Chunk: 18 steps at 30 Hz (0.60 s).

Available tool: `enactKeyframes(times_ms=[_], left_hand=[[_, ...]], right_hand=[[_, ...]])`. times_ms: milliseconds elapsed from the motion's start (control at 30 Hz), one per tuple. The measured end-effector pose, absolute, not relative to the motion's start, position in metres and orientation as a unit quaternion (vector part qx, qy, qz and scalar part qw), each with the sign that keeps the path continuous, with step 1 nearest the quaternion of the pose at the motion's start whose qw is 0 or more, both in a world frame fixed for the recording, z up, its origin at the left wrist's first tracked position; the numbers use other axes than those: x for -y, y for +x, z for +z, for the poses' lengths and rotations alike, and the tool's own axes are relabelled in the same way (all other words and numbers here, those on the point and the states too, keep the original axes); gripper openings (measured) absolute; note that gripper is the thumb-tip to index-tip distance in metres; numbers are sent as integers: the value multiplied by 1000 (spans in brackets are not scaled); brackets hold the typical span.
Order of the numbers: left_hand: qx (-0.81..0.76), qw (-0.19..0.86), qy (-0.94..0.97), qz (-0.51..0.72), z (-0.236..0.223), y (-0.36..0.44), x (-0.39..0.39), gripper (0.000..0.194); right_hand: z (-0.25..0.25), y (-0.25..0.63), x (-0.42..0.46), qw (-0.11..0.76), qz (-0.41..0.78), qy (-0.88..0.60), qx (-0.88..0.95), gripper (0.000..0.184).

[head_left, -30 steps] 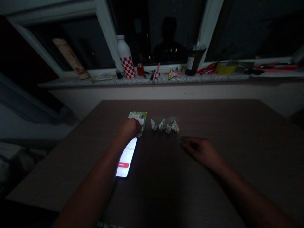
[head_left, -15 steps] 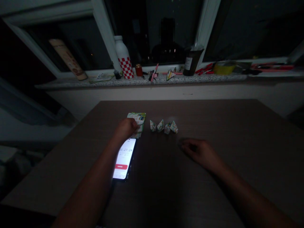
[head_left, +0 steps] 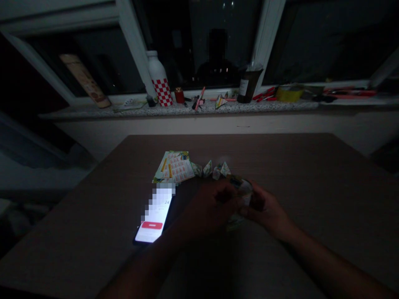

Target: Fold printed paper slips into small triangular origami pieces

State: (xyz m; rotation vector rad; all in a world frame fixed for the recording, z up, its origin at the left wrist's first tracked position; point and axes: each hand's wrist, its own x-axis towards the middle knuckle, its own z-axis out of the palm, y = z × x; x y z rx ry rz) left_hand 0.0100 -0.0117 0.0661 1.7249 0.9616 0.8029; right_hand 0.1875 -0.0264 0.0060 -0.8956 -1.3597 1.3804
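Over the dark table, my left hand (head_left: 220, 201) and my right hand (head_left: 266, 207) hold a printed sheet of paper (head_left: 245, 191) between them. The sheet looks bent, and both hands are closed on it, though shadow hides most of the left fingers. Just beyond the hands stands a row of several small folded paper pieces (head_left: 208, 169) with pointed tops. To their left lie fanned-out printed paper sheets (head_left: 181, 169), touching or close to the leftmost piece. A phone (head_left: 152, 232) with a bright screen lies in front of those sheets, left of my left forearm.
Behind the wooden table (head_left: 280, 153) runs a granite windowsill (head_left: 187, 109). On it stand a red-checked white bottle (head_left: 161, 85), a small red jar (head_left: 179, 95), a dark cup (head_left: 247, 87), a tall patterned tube (head_left: 85, 81) and a yellow item (head_left: 289, 94).
My left hand has moved right from the stack, bringing a sheet to my right hand, which has closed on it. The remaining sheets are now fanned out and in full view.
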Motion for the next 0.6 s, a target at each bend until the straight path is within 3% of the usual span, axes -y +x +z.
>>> enactKeyframes(times_ms=[100, 200, 300, 433, 600], left_hand=[[-412, 530, 644, 367, 40, 17, 5, 9], [-475, 502, 595, 412, 19, 19, 3, 17], [-481, 537, 567, 400, 2, 19, 3, 36], [-457, 613, 534, 360, -11, 23, 4, 28], [-476, 623, 519, 341, -17, 26, 5, 24]], right_hand=[[-3, 192, 28, 502, 592, -395, 491, 30], [-10, 198, 28, 513, 595, -419, 455, 28], [-12, 198, 30, 509, 604, -420, 446, 29], [-13, 194, 33, 491, 613, -433, 441, 28], [-17, 192, 34, 483, 591, -475, 438, 29]])
